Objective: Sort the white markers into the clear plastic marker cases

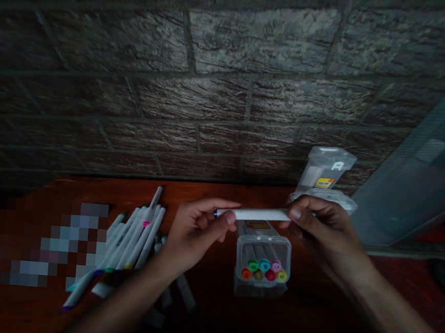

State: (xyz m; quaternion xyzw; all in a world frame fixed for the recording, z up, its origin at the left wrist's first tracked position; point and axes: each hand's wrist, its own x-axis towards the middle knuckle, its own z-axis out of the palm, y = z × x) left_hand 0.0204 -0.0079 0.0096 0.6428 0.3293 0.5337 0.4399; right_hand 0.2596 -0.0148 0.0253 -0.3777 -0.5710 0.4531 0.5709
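A white marker (261,214) with a dark blue end is held level in front of me, above the table. My left hand (198,228) pinches it near the blue end, between thumb and fingers. The other end sits in the fingers of my right hand (320,223). Just below the marker, a clear plastic case (263,262) lies with its opening toward me. Several markers with orange, green, blue, pink, red and yellow ends are inside it. Left of my left hand, several loose white markers (136,236) lie in a pile, partly hidden by my forearm.
The wooden table (213,189) meets a dark brick wall (216,99) at the back. Against it stands a clear plastic container (317,179) with a yellow label, behind my right hand. A grey panel (411,166) rises on the right. A pixelated patch covers part of the left side.
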